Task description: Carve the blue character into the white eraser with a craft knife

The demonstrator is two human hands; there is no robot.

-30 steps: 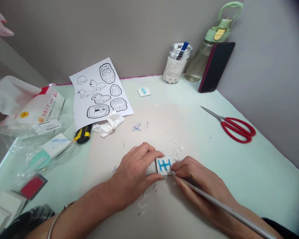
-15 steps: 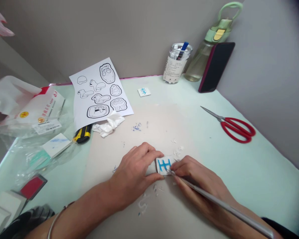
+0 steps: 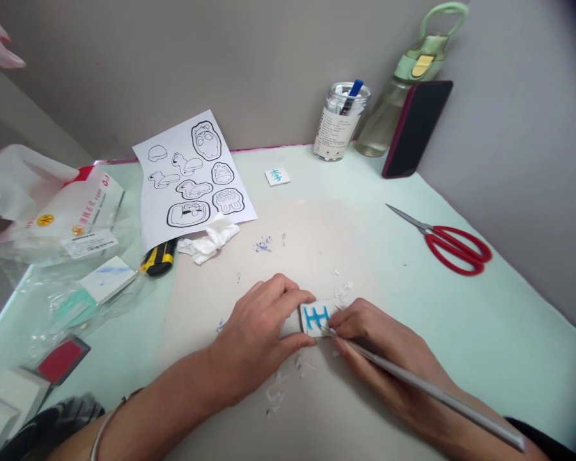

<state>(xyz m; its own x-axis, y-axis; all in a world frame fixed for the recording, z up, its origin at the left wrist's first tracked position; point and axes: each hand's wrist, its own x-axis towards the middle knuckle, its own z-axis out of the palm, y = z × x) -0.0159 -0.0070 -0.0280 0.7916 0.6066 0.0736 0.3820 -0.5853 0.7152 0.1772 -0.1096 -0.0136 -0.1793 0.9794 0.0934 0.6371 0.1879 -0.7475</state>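
A small white block (image 3: 315,320) with a blue character on its top lies on the beige mat (image 3: 288,221). My left hand (image 3: 264,323) grips it from the left between thumb and fingers. In my right hand (image 3: 374,339) is a long silver carving tool (image 3: 427,388), held like a pen, its fine tip on the block's face by the blue strokes. White shavings (image 3: 343,291) lie beyond the block, and more crumbs are scattered on the near side. Farther back sits another white block (image 3: 277,177) with a blue character.
Red-handled scissors (image 3: 456,250) lie right. At the back stand a jar (image 3: 336,131), bottle (image 3: 377,121) and phone (image 3: 416,131). Leftward are a printed sheet (image 3: 166,144), crumpled tissue (image 3: 208,243), yellow-black cutter (image 3: 158,258), plastic-wrapped block (image 3: 108,280), red ink pad (image 3: 63,360) and tissue pack (image 3: 77,205).
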